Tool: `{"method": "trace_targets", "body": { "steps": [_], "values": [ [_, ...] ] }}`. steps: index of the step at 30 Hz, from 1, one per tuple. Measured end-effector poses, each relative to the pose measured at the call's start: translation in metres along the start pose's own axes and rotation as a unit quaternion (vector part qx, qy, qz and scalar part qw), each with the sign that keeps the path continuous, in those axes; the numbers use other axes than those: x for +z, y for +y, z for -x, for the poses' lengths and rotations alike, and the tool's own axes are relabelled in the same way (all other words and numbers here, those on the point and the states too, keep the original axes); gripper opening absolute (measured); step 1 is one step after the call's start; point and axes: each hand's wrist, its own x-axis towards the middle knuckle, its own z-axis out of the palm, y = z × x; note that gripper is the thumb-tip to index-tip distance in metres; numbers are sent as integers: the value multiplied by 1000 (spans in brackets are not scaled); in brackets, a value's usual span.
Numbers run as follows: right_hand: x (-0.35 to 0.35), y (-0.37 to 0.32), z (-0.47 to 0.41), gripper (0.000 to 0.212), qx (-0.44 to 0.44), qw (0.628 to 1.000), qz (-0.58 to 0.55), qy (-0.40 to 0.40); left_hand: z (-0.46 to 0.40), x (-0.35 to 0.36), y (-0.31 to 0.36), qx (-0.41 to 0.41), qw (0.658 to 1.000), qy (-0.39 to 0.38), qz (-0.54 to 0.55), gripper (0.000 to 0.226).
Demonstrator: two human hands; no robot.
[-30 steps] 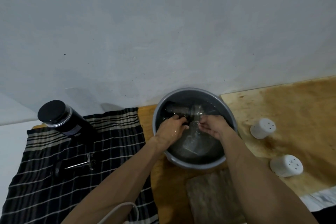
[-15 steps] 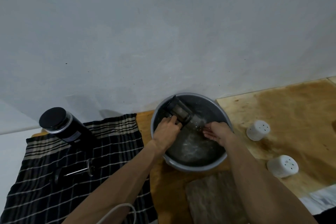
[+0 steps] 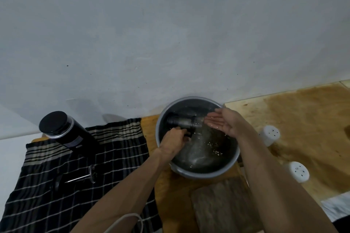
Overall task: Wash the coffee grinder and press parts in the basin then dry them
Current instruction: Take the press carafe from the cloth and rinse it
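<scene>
A grey basin (image 3: 233,163) full of water stands on the wooden table by the wall. My left hand (image 3: 173,141) grips the handle of the glass press carafe (image 3: 182,122), which lies sideways above the water with its mouth to the right. My right hand (image 3: 224,122) is flat and wet, palm up, just at the carafe's mouth, holding nothing. On the striped dark cloth (image 3: 56,185) to the left stand the black coffee grinder (image 3: 64,131) and the metal press plunger (image 3: 83,176), lying flat.
Two white perforated caps (image 3: 269,134) (image 3: 297,171) sit on the wood right of the basin. A grey-brown rag (image 3: 221,204) lies in front of the basin. A white cable (image 3: 125,219) loops near my left forearm. The wall is close behind.
The carafe has been lifted out of the water and turned level, and water pours from it. My right hand let go, moved up and opened flat at its mouth.
</scene>
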Motion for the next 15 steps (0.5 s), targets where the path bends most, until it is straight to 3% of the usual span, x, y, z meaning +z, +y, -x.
{"method": "trace_targets", "body": {
  "steps": [4, 7, 9, 12, 15],
  "values": [
    [-7, 9, -9, 28, -25, 992, 100, 78, 2, 0, 0, 5, 1000, 2, 3, 34],
    [-6, 27, -14, 38, 9, 979, 147, 143, 2, 1, -1, 25, 997, 52, -59, 37],
    [-2, 35, -12, 36, 44, 981, 135, 130, 2, 2, -3, 49, 989, 95, -105, 35],
    [2, 30, -5, 20, 43, 997, 16, 64, -3, -5, -7, 65, 972, 143, -178, 33],
    [2, 6, 3, 30, 0, 1000, 2, 0, -15, -13, -11, 88, 945, 167, -266, 41]
  ]
}}
